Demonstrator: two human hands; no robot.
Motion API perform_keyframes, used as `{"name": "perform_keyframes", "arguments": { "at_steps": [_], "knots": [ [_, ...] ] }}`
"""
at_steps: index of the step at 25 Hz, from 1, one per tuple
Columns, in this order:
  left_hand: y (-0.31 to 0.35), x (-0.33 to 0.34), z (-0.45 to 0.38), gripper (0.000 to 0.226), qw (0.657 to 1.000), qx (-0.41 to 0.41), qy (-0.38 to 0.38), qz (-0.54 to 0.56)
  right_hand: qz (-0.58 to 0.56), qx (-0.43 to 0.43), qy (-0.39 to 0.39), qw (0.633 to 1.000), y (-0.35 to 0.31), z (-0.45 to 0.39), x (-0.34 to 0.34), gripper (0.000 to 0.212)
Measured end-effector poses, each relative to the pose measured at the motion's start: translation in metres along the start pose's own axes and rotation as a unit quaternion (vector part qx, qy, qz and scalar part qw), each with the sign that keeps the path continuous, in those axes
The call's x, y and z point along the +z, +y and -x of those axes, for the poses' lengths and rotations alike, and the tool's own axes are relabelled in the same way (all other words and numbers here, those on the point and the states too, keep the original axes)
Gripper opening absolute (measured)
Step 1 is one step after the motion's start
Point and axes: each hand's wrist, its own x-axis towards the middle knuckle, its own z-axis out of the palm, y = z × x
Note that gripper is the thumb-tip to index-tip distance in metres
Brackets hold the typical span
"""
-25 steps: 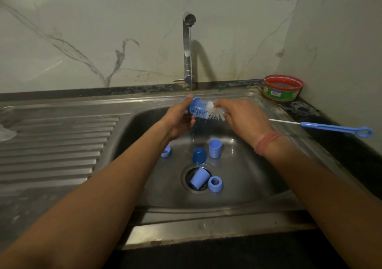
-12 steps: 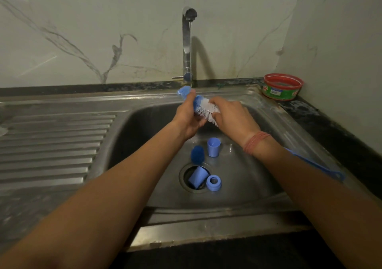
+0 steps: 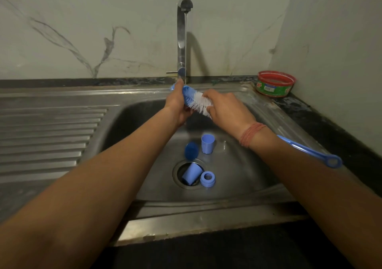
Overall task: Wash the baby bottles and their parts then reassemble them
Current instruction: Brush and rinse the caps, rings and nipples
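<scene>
**Blue bottle part under the brush**

Blue plastic is sitting in the left hand [image 3: 178, 107], fingers curling round a small bottle part [image 3: 184, 95] beneath the tap [image 3: 182, 41], water running. The right hand [image 3: 226, 111] is clamping its fingers on the bottle brush [image 3: 201, 105], bristles touching the part, handle trailing toward four o'clock. Down in the sink [image 3: 244, 165], a cup [image 3: 207, 144], a dark cap [image 3: 191, 150], a tipped cup [image 3: 191, 176] and a ring [image 3: 207, 178] are lying around the drain at six o'clock. A red tub [image 3: 276, 83] is standing at two o'clock.
</scene>
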Motion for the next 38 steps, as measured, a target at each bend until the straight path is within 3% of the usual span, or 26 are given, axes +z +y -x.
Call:
{"name": "perform_keyframes", "arguments": {
  "at_steps": [7, 13, 18, 22, 27, 38],
  "knots": [
    [0.008, -0.002, -0.006, 0.058, 1.0, -0.003, 0.002, 0.006, 0.004, -0.01, 0.007, 1.0, -0.01, 0.003, 0.0, 0.041],
    [-0.003, 0.0, -0.001, 0.044, 0.999, -0.031, -0.028, -0.031, 0.01, 0.011, 0.02, 1.0, -0.005, -0.002, 0.002, 0.041],
    [-0.008, -0.004, 0.006, 0.049, 0.997, -0.024, -0.032, -0.07, -0.018, 0.013, 0.014, 1.0, -0.011, -0.002, 0.003, 0.035],
    [0.004, -0.006, 0.002, 0.048, 1.0, -0.005, -0.025, -0.005, -0.028, 0.003, 0.015, 0.999, -0.017, 0.001, 0.0, 0.041],
    [0.013, -0.008, -0.006, 0.069, 0.999, -0.013, -0.024, 0.018, -0.01, -0.015, 0.009, 1.0, -0.023, 0.004, -0.001, 0.044],
    [0.014, -0.014, -0.023, 0.059, 0.999, 0.031, 0.011, -0.017, 0.042, -0.03, 0.0, 0.999, -0.034, 0.018, -0.018, 0.041]
  ]
}}
